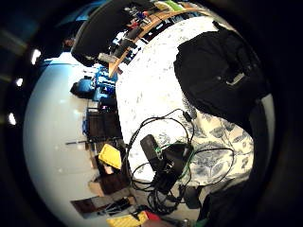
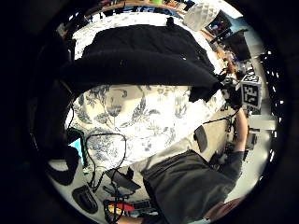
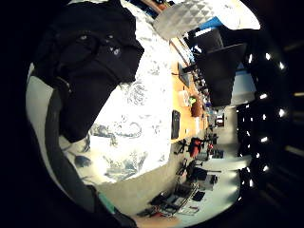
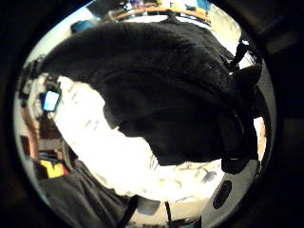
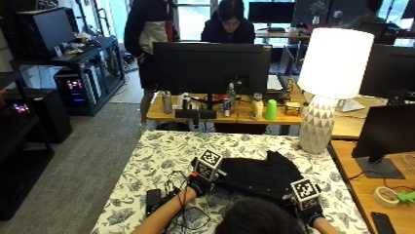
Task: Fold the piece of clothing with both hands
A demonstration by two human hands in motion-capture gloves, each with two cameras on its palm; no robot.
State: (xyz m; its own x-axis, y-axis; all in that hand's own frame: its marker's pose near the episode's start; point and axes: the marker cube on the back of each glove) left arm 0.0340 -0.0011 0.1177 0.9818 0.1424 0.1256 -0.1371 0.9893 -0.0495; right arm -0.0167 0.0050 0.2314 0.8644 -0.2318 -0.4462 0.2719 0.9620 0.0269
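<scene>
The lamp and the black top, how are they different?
The lamp stands upright on the flowery tablecloth; the black top lies flat on it. The lamp is white, the top is black. Both hands, left hand and right hand, are at the top's edges; neither touches the lamp. Both sit on the same table.
</scene>
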